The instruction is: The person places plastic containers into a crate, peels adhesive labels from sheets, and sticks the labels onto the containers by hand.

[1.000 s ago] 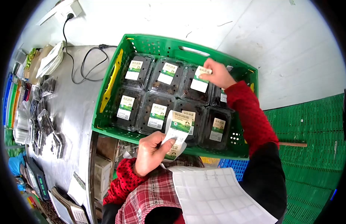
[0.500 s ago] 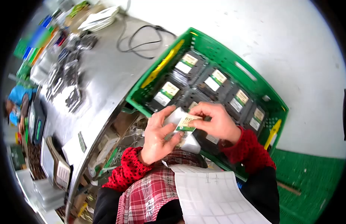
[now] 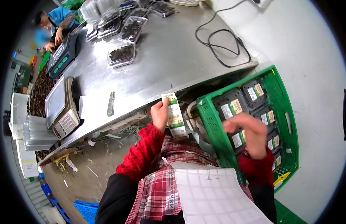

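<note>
My left hand (image 3: 160, 114) pinches a strip of printed labels (image 3: 175, 118) near the table's front edge; the strip hangs down toward my apron. My right hand (image 3: 247, 128) is over the near side of the green crate (image 3: 214, 128), its fingers bent and blurred, so what they hold cannot be made out. Inside the crate stand several dark, clear-lidded boxes (image 3: 255, 90), each with a white, green and cream label. Part of the boxes is hidden behind my right hand and forearm.
On the metal table (image 3: 161, 56) are clear boxes of dark produce (image 3: 121, 55), a grey scale (image 3: 61, 108), a green-marked strip (image 3: 111, 103) and a looped black cable (image 3: 221, 46). A co-worker (image 3: 61, 22) in blue is by a dark scale (image 3: 63, 56). White paper (image 3: 217, 190) covers my lap.
The view has swung left, bringing more of the table and the co-worker in. My hands have moved apart from the label strip, my right hand going over the crate.
</note>
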Tool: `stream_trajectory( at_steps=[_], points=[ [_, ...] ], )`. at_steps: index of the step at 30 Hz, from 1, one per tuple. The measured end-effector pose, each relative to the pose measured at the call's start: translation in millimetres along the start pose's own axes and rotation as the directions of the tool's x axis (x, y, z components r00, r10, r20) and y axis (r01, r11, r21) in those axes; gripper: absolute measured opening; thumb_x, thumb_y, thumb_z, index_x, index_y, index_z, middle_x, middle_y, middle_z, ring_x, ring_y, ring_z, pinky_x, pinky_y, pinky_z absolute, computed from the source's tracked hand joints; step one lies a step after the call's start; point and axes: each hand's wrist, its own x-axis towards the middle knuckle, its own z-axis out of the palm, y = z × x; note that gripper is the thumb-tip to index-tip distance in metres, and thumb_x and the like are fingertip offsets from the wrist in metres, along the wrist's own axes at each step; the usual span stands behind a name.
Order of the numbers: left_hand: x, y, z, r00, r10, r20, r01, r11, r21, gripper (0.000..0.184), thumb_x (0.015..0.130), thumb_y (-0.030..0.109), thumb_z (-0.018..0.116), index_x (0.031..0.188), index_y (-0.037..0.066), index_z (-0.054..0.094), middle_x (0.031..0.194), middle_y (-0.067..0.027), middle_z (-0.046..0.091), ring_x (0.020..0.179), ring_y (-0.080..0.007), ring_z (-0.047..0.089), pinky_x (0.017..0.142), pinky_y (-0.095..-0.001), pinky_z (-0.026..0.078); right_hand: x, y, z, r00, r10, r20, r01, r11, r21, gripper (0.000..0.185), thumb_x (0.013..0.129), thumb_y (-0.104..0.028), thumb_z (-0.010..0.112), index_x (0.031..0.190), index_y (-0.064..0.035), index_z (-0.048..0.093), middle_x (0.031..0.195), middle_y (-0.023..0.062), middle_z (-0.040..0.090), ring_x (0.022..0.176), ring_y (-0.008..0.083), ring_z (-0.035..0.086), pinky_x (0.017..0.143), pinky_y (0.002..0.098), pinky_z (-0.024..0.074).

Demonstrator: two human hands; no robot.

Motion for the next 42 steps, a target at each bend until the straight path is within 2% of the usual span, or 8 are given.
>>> stream_trajectory(
  at_steps=[4, 14, 20, 21, 24, 31, 40, 42],
  points=[
    [24.0, -46.2, 4.5, 0.977, -0.214, -0.004, 0.214, 0.976, -0.035, 0.036, 0.094, 0.027, 0.063, 0.084, -0.007, 0.068, 0.071, 0.0014, 0.061, 0.063, -0.0058, 0.051, 0.056, -0.0254, 0.041, -4.7, -42.2, 8.0, 0.947, -0.284, 0.153, 0.217, 0.911, 0.351, 0.092, 0.079, -0.067, 0.067, 0.122, 0.013, 0.054, 0.114, 0.0303, 0.06, 0.103, 0.0347, 0.064, 0.087, 0.0422, 0.0509],
    [-12.7, 84.1, -52.1, 0.936, -0.002, 0.352, 0.016, 0.999, -0.036, 0.043, 0.096, 0.028, 0.059, 0.125, -0.004, 0.052, 0.119, -0.0184, 0.063, 0.11, -0.0272, 0.061, 0.095, -0.0361, 0.048, 0.4, -88.2, 31.1, 0.922, -0.336, 0.19, 0.384, 0.854, -0.352, 0.021, 0.087, -0.006, 0.06, 0.102, 0.0064, 0.067, 0.101, 0.0236, 0.068, 0.082, 0.0316, 0.07, 0.068, 0.0355, 0.0559],
    [9.6, 242.4, -32.9, 0.376, 0.581, 0.722, -0.284, 0.814, -0.507, 0.073, 0.085, 0.044, 0.069, 0.132, -0.007, 0.047, 0.12, -0.0198, 0.063, 0.112, -0.0274, 0.06, 0.102, -0.0398, 0.043, -7.3, -45.4, 38.6, 0.872, -0.229, -0.433, -0.057, 0.83, -0.554, 0.021, 0.086, -0.004, 0.063, 0.104, 0.004, 0.067, 0.085, 0.011, 0.07, 0.074, 0.0223, 0.07, 0.066, 0.0311, 0.055],
    [9.5, 250.0, -20.0, 0.342, 0.499, 0.796, -0.276, 0.864, -0.422, 0.071, 0.083, 0.037, 0.072, 0.133, -0.005, 0.046, 0.12, -0.0181, 0.063, 0.112, -0.0265, 0.06, 0.101, -0.0387, 0.044, 1.2, -45.3, 50.5, 0.714, 0.059, -0.698, -0.086, 0.996, -0.004, 0.02, 0.089, -0.004, 0.061, 0.108, 0.0028, 0.067, 0.09, 0.0092, 0.071, 0.078, 0.0165, 0.068, 0.067, 0.0297, 0.0535],
    [4.3, 259.9, 18.4, 0.274, 0.331, 0.903, -0.163, 0.941, -0.296, 0.052, 0.086, 0.017, 0.074, 0.13, -0.001, 0.051, 0.113, -0.0109, 0.066, 0.105, -0.018, 0.06, 0.095, -0.0342, 0.046, 0.7, -30.5, 28.9, 0.735, 0.186, -0.652, -0.105, 0.981, 0.161, 0.023, 0.093, -0.007, 0.062, 0.113, 0.0036, 0.065, 0.101, 0.0079, 0.069, 0.089, 0.0116, 0.064, 0.076, 0.0288, 0.0514],
    [-28.2, 279.6, 68.5, 0.371, 0.332, 0.867, -0.119, 0.943, -0.31, 0.01, 0.093, 0.008, 0.067, 0.088, -0.002, 0.068, 0.072, 0.005, 0.061, 0.065, -0.0005, 0.047, 0.058, -0.019, 0.038, -14.6, -33.1, 7.9, 0.698, -0.076, -0.712, 0.037, 0.997, -0.07, 0.045, 0.088, -0.002, 0.068, 0.129, 0.0015, 0.05, 0.104, 0.0073, 0.067, 0.097, 0.0133, 0.062, 0.08, 0.0283, 0.0515],
    [-60.0, 280.6, 79.1, 0.099, 0.302, 0.948, -0.116, 0.95, -0.291, 0.01, 0.094, 0.005, 0.064, 0.096, -0.004, 0.068, 0.094, -0.004, 0.067, 0.084, -0.0091, 0.059, 0.075, -0.0255, 0.048, -46.5, -55.9, -22.9, 0.665, 0.058, -0.744, -0.034, 0.998, 0.048, 0.024, 0.088, 0.003, 0.063, 0.112, 0.0028, 0.062, 0.091, 0.0043, 0.068, 0.08, 0.0078, 0.061, 0.071, 0.0218, 0.0485],
    [-72.8, 280.4, 86.2, 0.085, 0.647, 0.758, -0.281, 0.745, -0.604, 0.01, 0.092, 0.003, 0.064, 0.096, -0.005, 0.069, 0.11, -0.0114, 0.067, 0.097, -0.0166, 0.061, 0.087, -0.0307, 0.048, -55.0, -47.4, -25.3, 0.718, 0.137, -0.683, -0.034, 0.986, 0.163, 0.018, 0.089, -0.001, 0.063, 0.107, 0.0023, 0.065, 0.092, 0.0037, 0.067, 0.081, 0.0076, 0.061, 0.073, 0.0226, 0.0486]
  ],
)
